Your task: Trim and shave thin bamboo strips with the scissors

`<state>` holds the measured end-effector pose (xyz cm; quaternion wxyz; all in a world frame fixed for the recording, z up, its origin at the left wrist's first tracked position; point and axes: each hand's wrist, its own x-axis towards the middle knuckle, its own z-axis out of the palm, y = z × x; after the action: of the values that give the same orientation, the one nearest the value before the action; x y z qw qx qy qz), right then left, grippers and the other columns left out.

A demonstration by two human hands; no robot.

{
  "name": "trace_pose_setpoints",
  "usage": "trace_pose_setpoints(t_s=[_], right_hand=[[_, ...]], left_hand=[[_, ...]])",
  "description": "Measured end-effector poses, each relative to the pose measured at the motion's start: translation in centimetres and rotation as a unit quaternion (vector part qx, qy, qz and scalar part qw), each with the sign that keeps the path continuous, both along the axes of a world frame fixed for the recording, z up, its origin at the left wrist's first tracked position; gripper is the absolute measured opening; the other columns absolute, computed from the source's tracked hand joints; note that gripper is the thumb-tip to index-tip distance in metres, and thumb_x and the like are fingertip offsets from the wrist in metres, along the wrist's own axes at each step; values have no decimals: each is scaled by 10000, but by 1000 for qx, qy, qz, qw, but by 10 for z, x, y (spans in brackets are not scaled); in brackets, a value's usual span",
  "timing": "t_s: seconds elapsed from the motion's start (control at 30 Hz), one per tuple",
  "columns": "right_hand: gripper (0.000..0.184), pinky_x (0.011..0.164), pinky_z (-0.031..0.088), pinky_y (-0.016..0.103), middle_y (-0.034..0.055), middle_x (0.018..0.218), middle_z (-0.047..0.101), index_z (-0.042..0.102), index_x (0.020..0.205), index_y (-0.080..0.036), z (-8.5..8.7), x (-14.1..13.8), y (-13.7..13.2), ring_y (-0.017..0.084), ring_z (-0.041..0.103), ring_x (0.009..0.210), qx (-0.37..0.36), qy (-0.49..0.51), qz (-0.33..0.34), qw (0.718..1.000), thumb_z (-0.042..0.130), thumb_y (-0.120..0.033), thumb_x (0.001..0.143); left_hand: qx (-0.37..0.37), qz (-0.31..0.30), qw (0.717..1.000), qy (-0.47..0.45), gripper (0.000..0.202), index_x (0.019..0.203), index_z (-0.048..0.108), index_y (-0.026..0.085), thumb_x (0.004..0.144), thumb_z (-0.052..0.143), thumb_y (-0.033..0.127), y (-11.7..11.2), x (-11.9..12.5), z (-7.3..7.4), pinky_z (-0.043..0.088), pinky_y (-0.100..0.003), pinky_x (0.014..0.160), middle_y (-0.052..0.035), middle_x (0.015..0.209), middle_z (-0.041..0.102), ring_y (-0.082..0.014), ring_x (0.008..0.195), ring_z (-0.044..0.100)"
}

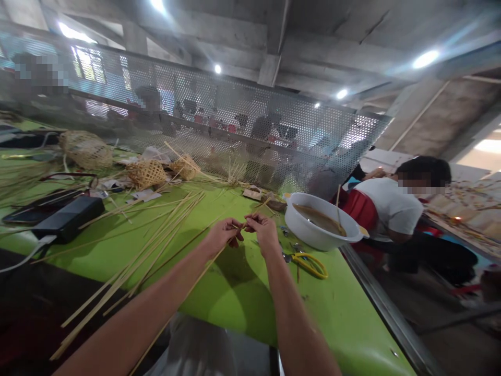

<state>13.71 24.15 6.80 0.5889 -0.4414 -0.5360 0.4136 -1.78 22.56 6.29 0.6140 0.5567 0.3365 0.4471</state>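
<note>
My left hand [223, 235] and my right hand [263, 228] are held out over the green table [242, 292], fingers curled and nearly touching each other. Both pinch the end of a thin bamboo strip [198, 279] that runs from my fingers back toward my body. A bundle of long bamboo strips [144, 250] lies on the table to the left of my arms. Yellow-handled scissors [311, 263] lie just right of my right wrist.
A white basin [319, 224] of brown liquid stands right of my hands near the table edge. Small woven baskets [146, 172] sit at the back by a perforated metal screen [235, 120]. A black power bank [68, 219] lies at left. A person [395, 209] sits beyond the basin.
</note>
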Motion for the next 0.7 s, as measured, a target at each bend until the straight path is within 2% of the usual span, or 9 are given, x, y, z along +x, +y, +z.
trace_pose_setpoints(t_s=[0.13, 0.23, 0.33, 0.47, 0.7], right_hand=[[313, 529, 501, 232, 3, 635, 684, 669, 777, -166, 2, 5, 1, 115, 607, 512, -3, 18, -13, 1000, 735, -437, 636], [334, 519, 485, 223, 12, 665, 699, 668, 800, -164, 5, 7, -2, 106, 598, 506, -11, 28, -10, 999, 717, -465, 662], [319, 499, 460, 214, 22, 640, 700, 653, 733, -156, 6, 4, -5, 99, 579, 482, -26, 30, 13, 999, 738, -453, 651], [299, 502, 447, 207, 0, 603, 679, 627, 672, -163, 6, 1, -5, 90, 563, 476, -28, 45, 24, 998, 781, -409, 602], [294, 519, 447, 210, -19, 639, 677, 650, 780, -184, 7, 7, -3, 85, 558, 487, -27, 83, 13, 996, 756, -414, 631]], left_hand=[[-10, -10, 1000, 5, 301, 890, 592, 135, 747, 682, 384, -2, -1, 3, 418, -205, 441, -32, 663, 694, -95, 423, 574], [-15, -6, 1000, 2, 272, 837, 603, 135, 756, 672, 386, -3, -2, 4, 401, -194, 435, -1, 608, 655, -71, 402, 531], [-20, 5, 1000, -4, 247, 818, 593, 143, 749, 674, 366, -2, -2, 5, 377, -185, 421, 26, 576, 622, -57, 386, 488], [-27, 6, 1000, -7, 240, 783, 589, 142, 733, 690, 354, -3, -2, 6, 361, -182, 415, 20, 578, 625, -53, 386, 474], [-44, -12, 999, -26, 276, 781, 605, 142, 732, 694, 399, -2, -3, 3, 352, -179, 421, 26, 591, 604, -48, 408, 461]])
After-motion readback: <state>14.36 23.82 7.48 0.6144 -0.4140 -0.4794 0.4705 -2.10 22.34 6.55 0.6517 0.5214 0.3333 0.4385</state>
